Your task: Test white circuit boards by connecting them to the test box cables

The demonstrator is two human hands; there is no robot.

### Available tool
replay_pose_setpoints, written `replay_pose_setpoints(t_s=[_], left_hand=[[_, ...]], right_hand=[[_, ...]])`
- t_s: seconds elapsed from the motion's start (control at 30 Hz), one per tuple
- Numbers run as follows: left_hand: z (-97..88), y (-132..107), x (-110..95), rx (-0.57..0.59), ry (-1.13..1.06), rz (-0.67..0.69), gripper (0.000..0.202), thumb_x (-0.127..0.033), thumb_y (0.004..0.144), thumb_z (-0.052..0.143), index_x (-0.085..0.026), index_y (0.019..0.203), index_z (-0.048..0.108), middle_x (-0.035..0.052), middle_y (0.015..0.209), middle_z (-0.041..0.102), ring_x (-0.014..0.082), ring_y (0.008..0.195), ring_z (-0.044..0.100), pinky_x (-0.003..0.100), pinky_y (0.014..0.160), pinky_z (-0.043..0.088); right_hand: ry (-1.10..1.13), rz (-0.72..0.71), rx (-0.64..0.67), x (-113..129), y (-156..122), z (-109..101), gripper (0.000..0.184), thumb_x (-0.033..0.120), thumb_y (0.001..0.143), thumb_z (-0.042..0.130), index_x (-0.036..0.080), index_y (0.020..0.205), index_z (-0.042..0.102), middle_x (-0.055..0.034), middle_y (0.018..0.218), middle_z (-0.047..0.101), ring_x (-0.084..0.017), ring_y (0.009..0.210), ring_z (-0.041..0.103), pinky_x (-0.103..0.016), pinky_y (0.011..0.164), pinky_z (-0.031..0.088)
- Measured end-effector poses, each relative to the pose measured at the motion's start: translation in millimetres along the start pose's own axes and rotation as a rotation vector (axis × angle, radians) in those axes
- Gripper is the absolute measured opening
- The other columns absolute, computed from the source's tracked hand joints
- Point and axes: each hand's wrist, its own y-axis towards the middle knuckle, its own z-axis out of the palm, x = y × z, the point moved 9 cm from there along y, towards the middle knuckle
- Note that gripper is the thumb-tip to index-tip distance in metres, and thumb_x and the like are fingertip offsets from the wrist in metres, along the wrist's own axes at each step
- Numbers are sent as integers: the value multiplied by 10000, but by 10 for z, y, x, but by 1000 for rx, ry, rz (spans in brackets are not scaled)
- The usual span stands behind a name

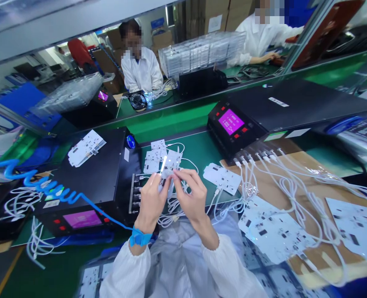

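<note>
The person's left hand (152,203) and right hand (191,194) are both raised over a green conveyor bench (177,124), each closing in a clenched, pinching grip on a small white panel (167,179). The thumbs and fingertips (179,174) are pressing on the panel from either side, and the two hands are almost touching. The fingers are hiding much of the panel and a bright glare is streaking across it, so its exact shape is hard to make out.

The panel is being held in the air just above a loose tangle of white cables (173,205). A blue wrist strap (140,236) is circling the left wrist, and a blue coiled cord (46,188) is running from it across the front of a black tester unit (93,178) with a magenta screen, just left of the hands. Several white sheets (158,155) are lying on the bench beyond the hands, and another white sheet (222,178) is lying just to the right. More sheets and cables are resting on a cardboard sheet (295,186), beside a second black tester unit (233,124). Across the bench, a co-worker in a white coat (140,68) is sitting behind a small fan (138,100), and another co-worker (264,37) is reaching toward some cables.
</note>
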Motion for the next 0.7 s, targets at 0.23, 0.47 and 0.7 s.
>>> replay_pose_setpoints(t_s=[0.23, 0.47, 0.7], left_hand=[[59, -29, -18, 21, 7, 31, 219, -269, 1047, 576, -203, 847, 518, 1, 749, 562, 142, 650, 537, 264, 622, 433], [92, -30, -14, 71, -8, -5, 210, -284, 1067, 536, -200, 875, 524, 7, 775, 567, 140, 666, 540, 259, 634, 430], [132, -51, -12, 96, -28, -14, 145, -251, 1058, 543, -194, 925, 545, 23, 820, 603, 160, 722, 602, 270, 678, 466]], right_hand=[[1, 35, 3, -16, 29, 21, 147, 117, 992, 641, 201, 1069, 734, -61, 966, 692, -163, 884, 706, -307, 774, 634], [-19, 30, 7, -33, 36, 61, 104, 157, 1012, 596, 211, 1038, 681, -67, 956, 677, -180, 889, 688, -333, 769, 634], [-11, 39, 15, -51, 18, 100, 135, 183, 1026, 595, 213, 1084, 713, -73, 990, 745, -190, 915, 727, -356, 801, 643]])
